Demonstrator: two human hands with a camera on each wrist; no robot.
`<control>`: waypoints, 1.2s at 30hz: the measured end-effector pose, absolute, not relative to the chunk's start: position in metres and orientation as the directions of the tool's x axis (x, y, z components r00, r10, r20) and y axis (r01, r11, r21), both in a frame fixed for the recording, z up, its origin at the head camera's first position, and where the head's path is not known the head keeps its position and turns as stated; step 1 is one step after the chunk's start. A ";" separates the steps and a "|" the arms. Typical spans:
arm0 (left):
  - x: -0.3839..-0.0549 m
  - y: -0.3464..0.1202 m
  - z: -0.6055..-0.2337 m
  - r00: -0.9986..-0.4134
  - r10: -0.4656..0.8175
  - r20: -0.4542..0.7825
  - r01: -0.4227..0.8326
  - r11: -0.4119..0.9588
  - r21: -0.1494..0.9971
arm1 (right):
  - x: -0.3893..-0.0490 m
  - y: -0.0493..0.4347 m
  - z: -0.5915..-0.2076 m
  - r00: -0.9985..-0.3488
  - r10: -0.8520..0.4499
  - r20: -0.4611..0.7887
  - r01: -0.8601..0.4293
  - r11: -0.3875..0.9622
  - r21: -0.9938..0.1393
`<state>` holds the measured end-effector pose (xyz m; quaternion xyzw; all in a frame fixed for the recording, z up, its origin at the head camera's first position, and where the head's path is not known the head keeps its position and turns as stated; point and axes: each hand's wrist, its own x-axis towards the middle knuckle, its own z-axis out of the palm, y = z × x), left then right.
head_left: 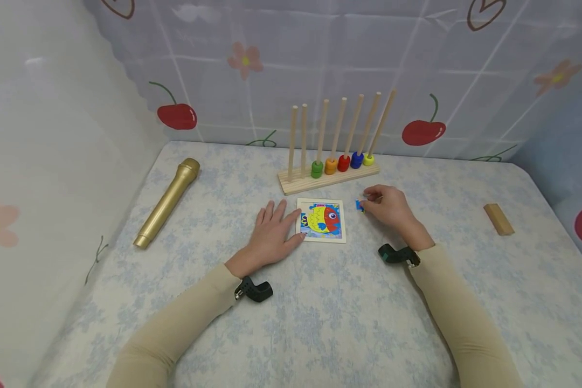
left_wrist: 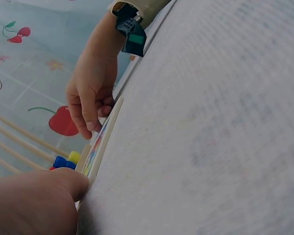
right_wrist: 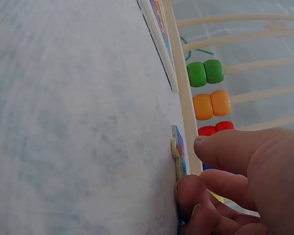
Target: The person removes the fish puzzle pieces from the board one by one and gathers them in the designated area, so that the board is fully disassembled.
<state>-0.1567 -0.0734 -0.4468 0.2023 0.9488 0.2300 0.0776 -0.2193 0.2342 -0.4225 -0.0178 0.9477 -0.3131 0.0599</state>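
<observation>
A square fish jigsaw puzzle (head_left: 343,222) in a pale wooden frame lies on the table, with bare wood showing at the picture's upper left. My left hand (head_left: 271,233) lies spread at the frame's left side, its fingers extended and its fingertips and thumb touching the edge. To the right of the frame, my right hand (head_left: 389,206) pinches a small blue puzzle piece (head_left: 359,205) low over the table. In the right wrist view that piece (right_wrist: 178,151) stands on edge near the thumb; the fingers hide part of it.
Behind the puzzle stands a wooden peg rack (head_left: 303,186) with coloured beads on several of its upright rods. A gold microphone (head_left: 167,205) lies at the left. At the right is a small wooden block (head_left: 498,219).
</observation>
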 end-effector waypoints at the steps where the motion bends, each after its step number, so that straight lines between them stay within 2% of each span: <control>1: -0.157 -0.073 -0.447 -0.906 0.420 -0.057 0.348 0.813 0.467 | -0.219 0.235 -0.422 -0.991 -0.072 -0.111 0.009 0.803 -0.597; 6: -0.158 -0.071 -0.445 -0.902 0.428 -0.060 0.354 0.811 0.465 | -0.217 0.238 -0.411 -0.990 -0.066 -0.125 0.021 0.802 -0.596; 13: -0.158 -0.070 -0.444 -0.896 0.442 -0.051 0.371 0.805 0.463 | -0.211 0.236 -0.388 -0.993 -0.096 -0.062 -0.043 0.818 -0.574; 22: -0.156 -0.073 -0.447 -0.907 0.418 -0.054 0.346 0.812 0.470 | -0.221 0.203 -0.366 -0.980 -0.191 -0.050 -0.123 0.789 -0.602; 31: -0.157 -0.075 -0.448 -0.905 0.421 -0.058 0.344 0.807 0.480 | -0.234 0.168 -0.373 -0.962 -0.258 -0.092 -0.139 0.748 -0.649; 36: -0.158 -0.075 -0.447 -0.905 0.421 -0.064 0.346 0.813 0.468 | -0.235 0.158 -0.386 -0.942 -0.321 -0.102 -0.188 0.752 -0.631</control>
